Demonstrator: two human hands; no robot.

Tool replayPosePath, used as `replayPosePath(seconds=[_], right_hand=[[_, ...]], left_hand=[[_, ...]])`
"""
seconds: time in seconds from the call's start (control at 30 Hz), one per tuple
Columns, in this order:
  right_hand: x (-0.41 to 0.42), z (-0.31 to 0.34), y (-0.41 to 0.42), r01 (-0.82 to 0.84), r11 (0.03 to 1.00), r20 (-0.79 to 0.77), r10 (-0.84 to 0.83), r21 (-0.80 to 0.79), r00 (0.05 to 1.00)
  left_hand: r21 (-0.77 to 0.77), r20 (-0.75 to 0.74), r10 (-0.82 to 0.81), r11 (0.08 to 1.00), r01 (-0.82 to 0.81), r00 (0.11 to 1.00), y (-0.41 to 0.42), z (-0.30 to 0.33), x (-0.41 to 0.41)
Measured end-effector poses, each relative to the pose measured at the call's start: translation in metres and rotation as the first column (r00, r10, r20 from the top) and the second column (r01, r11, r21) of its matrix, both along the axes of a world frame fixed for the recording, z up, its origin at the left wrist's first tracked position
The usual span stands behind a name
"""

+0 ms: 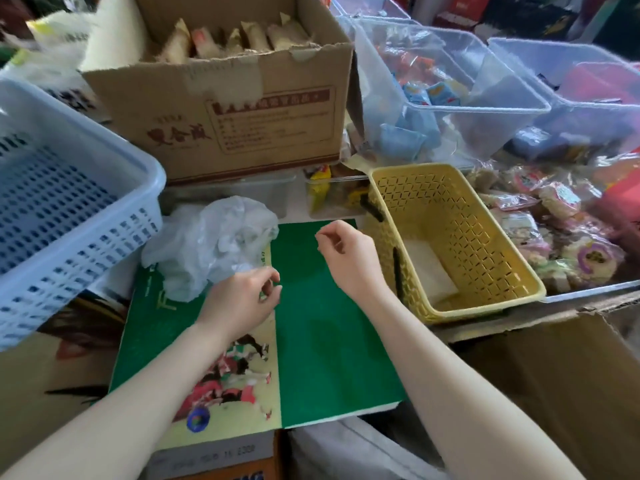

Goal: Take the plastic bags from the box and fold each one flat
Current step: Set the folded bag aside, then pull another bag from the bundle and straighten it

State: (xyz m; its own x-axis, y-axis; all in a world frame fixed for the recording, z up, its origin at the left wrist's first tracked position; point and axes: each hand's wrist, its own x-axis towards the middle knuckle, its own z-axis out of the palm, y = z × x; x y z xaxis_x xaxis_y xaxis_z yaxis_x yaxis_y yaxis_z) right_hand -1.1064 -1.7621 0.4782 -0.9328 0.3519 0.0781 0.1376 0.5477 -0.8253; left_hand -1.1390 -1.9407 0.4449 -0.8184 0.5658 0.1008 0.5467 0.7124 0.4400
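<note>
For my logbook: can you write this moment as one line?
left hand: by crumpled plastic bag | right hand: empty | yellow basket: folded bag

Small shop stockroom, clear tubs [450, 81] of packaged snacks [540, 233], cardboard cartons [214, 109]

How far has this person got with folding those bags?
One folded white bag already lies flat in the yellow basket. Neither the left hand nor the right hand holds anything; both hover over the green board with fingers loosely curled. The crumpled plastic bag beside the left hand is not yet folded.
</note>
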Motion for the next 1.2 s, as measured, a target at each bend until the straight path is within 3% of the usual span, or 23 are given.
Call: replayPosePath(seconds=[0.07, 0.2, 0.27, 0.37, 0.43, 0.5, 0.6, 0.67, 0.83, 0.9, 1.03, 1.1, 1.2], right_hand=[[-0.016, -0.024, -0.039, -0.075, 0.997, 0.101, 0.074, 0.007, 0.992], [-0.044, -0.067, -0.101, -0.138, 0.99, 0.218, 0.127, 0.036, 0.968], [-0.057, -0.085, -0.122, -0.183, 0.962, 0.276, 0.123, 0.204, 0.953], [-0.068, -0.105, -0.14, -0.278, 0.836, 0.398, 0.078, 0.474, 0.914], [-0.069, -0.108, -0.143, -0.25, 0.815, 0.41, 0.016, 0.524, 0.912], [-0.064, -0.103, -0.143, -0.139, 0.866, 0.367, -0.055, 0.481, 0.929], [-0.048, -0.078, -0.139, 0.058, 0.971, 0.27, -0.121, 0.231, 0.955], [-0.037, -0.063, -0.137, 0.144, 0.981, 0.218, -0.17, 0.132, 0.961], [-0.002, -0.042, -0.128, 0.352, 0.936, 0.148, -0.347, -0.006, 0.926], [0.013, -0.042, -0.124, 0.441, 0.895, 0.147, -0.429, -0.069, 0.891], [0.033, -0.044, -0.123, 0.501, 0.854, 0.119, -0.488, -0.142, 0.865], [0.04, -0.045, -0.124, 0.502, 0.852, 0.094, -0.494, -0.145, 0.865], [0.048, -0.047, -0.128, 0.438, 0.896, 0.092, -0.431, -0.077, 0.898]], left_hand=[[0.004, 0.013, 0.063, 0.998, -0.063, 0.998, -0.035, -0.002, -0.002], [0.037, 0.139, 0.392, 0.916, -0.4, 0.91, -0.113, -0.012, -0.005], [-0.013, 0.188, 0.457, 0.886, -0.463, 0.869, -0.145, -0.02, -0.005], [-0.033, 0.226, 0.457, 0.886, -0.462, 0.86, -0.175, -0.032, -0.007], [-0.015, 0.22, 0.408, 0.91, -0.415, 0.886, -0.182, -0.038, -0.009], [-0.001, 0.141, 0.265, 0.964, -0.268, 0.954, -0.182, -0.045, -0.012], [-0.09, -0.1, -0.064, 0.994, 0.055, 0.993, -0.168, -0.054, -0.026], [-0.172, -0.186, -0.168, 0.976, 0.137, 0.968, -0.151, -0.059, -0.041], [-0.178, -0.016, -0.063, 0.982, 0.06, 0.998, -0.116, -0.079, -0.067], [-0.148, 0.031, -0.074, 0.986, 0.077, 0.997, -0.106, -0.084, -0.074], [-0.242, 0.186, -0.123, 0.956, 0.167, 0.975, -0.088, -0.075, -0.082], [-0.179, 0.216, -0.204, 0.953, 0.244, 0.955, -0.09, -0.063, -0.072], [0.058, 0.168, -0.341, 0.94, 0.336, 0.925, -0.102, -0.048, -0.04]])
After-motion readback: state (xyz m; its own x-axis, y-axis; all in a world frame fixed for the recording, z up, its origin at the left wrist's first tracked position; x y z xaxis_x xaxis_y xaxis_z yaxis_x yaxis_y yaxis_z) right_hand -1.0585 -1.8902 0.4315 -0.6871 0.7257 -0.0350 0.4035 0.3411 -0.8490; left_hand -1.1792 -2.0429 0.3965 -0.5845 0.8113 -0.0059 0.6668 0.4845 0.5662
